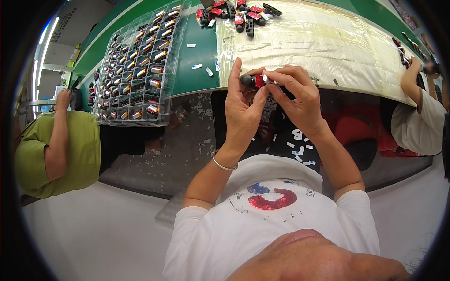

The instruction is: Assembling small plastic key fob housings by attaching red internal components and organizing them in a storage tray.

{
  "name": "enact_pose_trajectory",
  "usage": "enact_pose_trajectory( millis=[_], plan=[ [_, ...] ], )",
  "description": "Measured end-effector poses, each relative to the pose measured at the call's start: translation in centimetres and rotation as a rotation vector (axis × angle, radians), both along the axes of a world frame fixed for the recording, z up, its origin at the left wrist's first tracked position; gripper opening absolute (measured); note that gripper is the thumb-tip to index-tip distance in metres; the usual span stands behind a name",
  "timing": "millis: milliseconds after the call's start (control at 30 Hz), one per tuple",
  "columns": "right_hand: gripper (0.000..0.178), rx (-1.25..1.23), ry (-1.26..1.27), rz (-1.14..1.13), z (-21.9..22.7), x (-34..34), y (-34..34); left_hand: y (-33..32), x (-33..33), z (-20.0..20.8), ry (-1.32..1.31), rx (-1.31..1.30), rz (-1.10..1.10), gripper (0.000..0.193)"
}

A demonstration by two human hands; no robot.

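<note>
Above the table's near edge, my left hand (243, 105) grips a small black-and-red device (258, 82) with a rounded black end, its thumb underneath and the index finger stretched upward. The fingertips of my right hand (300, 93) are closed at the device's right end, pinching a small whitish piece (267, 79) against it. Whether that piece is a sticker or its backing is too small to tell. Farther off, a pile of similar black-and-red devices (240, 18) lies on the table.
A clear compartment tray (165, 105) full of small red-and-silver cylindrical parts stands at the left on the green table (197, 49). Yellowish taped sheeting (323, 37) covers the right part. Paper scraps (209, 71) lie about. A co-worker in green (65, 150) sits left, another (419, 119) right.
</note>
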State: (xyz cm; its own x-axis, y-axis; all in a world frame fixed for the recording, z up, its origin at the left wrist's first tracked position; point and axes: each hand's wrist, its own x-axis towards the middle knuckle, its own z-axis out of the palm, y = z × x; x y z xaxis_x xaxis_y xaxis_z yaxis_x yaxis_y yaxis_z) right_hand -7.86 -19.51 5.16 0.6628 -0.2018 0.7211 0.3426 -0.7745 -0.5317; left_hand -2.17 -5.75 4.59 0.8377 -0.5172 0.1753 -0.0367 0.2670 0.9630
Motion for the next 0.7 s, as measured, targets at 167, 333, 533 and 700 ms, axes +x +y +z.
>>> enact_pose_trajectory(
  millis=[167,333,533,700],
  plan=[
    [0.028,-0.022,0.019,0.007,0.0,-0.3,-0.5,1.0,0.1,0.3,0.033,-0.026,-0.095,0.052],
    [0.028,-0.044,0.027,0.011,0.0,-0.4,-0.7,1.1,0.4,0.3,-0.036,-0.001,-0.088,0.039],
    [0.031,-0.075,0.014,0.071,0.1,-0.2,-1.3,1.4,1.0,0.7,-0.090,0.020,-0.124,0.031],
    [0.033,-0.062,0.017,0.119,0.1,-0.2,-1.7,1.5,1.4,1.1,-0.084,0.029,-0.174,0.029]
  ],
)
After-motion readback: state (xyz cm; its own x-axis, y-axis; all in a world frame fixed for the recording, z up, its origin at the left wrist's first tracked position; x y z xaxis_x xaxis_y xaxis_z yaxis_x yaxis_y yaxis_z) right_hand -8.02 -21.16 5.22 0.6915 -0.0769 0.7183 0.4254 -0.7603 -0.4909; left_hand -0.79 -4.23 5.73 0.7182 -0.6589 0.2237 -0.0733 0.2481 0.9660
